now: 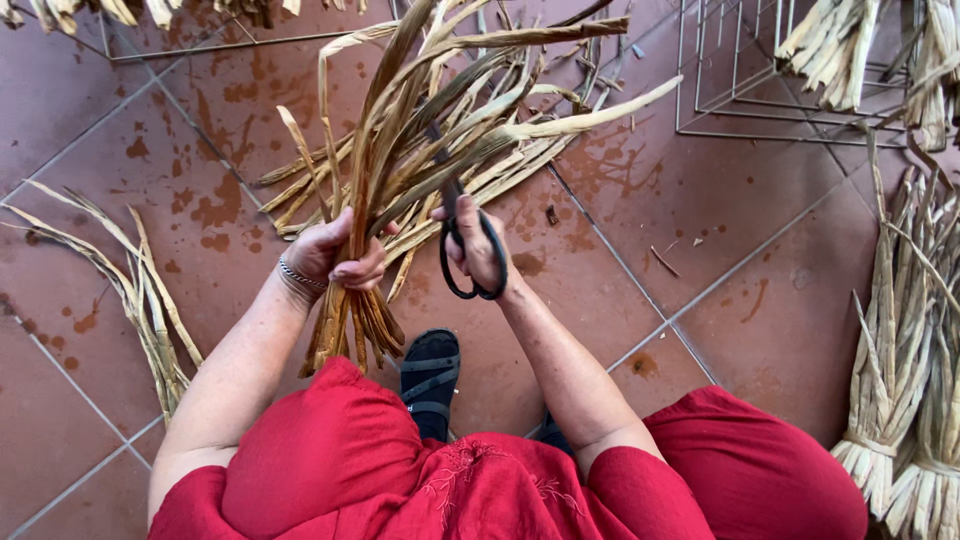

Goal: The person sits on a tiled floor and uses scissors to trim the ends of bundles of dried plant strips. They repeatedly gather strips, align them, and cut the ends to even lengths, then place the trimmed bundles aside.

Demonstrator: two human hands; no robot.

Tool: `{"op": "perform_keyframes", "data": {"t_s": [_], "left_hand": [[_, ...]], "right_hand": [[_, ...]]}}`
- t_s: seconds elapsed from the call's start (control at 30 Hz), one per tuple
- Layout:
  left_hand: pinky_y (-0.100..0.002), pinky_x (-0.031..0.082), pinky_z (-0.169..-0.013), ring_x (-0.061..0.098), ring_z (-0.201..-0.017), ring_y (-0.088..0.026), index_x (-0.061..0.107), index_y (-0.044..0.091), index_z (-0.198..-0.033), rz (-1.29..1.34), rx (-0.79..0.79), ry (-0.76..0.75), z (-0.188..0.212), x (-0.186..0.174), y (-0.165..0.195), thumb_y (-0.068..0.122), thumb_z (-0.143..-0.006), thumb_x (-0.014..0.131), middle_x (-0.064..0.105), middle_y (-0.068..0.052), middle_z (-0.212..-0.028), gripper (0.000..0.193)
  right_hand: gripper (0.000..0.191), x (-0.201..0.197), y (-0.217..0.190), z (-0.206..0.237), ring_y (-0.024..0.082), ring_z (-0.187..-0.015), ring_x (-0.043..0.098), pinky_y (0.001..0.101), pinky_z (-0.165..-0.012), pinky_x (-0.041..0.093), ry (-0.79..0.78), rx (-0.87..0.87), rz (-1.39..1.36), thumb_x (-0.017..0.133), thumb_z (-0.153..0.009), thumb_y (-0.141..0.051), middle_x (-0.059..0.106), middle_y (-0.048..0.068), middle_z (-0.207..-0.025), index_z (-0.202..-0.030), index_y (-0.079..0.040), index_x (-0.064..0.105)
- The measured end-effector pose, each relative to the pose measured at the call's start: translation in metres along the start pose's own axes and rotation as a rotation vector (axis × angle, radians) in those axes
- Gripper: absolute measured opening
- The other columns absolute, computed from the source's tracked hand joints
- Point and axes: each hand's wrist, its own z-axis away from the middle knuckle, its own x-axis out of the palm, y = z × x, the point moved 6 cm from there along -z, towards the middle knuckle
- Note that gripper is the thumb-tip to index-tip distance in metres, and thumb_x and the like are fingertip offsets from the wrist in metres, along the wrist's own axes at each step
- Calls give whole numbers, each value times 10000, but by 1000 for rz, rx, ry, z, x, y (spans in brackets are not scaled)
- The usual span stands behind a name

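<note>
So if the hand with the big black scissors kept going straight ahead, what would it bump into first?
Probably the bundle of long dry tan leaves gripped by the left hand; the right hand already points its black scissors into them.

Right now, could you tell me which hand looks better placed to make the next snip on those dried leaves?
The right hand, probably: its fingers are through the black scissors, whose blades reach into the bundle of dried leaves. The left hand grips that bundle.
</note>
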Motion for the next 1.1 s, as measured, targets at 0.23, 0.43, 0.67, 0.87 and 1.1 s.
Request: {"op": "perform_keyframes", "data": {"t_s": [0.23,0.43,0.67,0.87,1.1], "left_hand": [[-261,340,-493,385,-495,-88,521,0,-1412,-304,161,232,4,0,36,460,-1058,554,452,17,-599,581],[-292,454,-593,514,-658,-133,525,-64,-1183,-511,224,514,11,-14,48,88,-1003,740,590,-55,-860,319],[-254,504,-618,568,-697,-113,588,22,-1415,-558,78,561,-4,7,32,81,-1021,619,591,-26,-797,399],[-261,551,-675,633,-749,-125,583,17,-1393,-644,96,581,-24,34,34,95,-1061,597,646,-42,-874,341],[-302,587,-707,681,-780,-163,563,-14,-1313,-713,156,568,-69,71,43,52,-1041,671,662,-66,-946,300]], "right_hand": [[522,-81,20,-16,91,-473,481,275,-428,384,447,-107,-34,542,-1056,-515,532,-15,-611,-1046,-4,649],[509,-167,12,27,286,-775,713,442,-725,553,997,-75,793,825,-847,-493,715,59,-799,-1176,-118,725],[730,-196,-1,67,430,-980,676,524,-855,525,1003,119,1268,801,-817,-375,695,225,-1020,-1425,-76,527],[657,-216,-3,61,426,-1145,657,517,-996,504,570,616,1238,740,-875,-507,709,232,-1162,-1364,-90,602],[770,-164,-83,30,265,-1080,757,391,-919,618,108,-2,420,762,-799,-635,779,130,-1185,-1319,-74,674]]}}
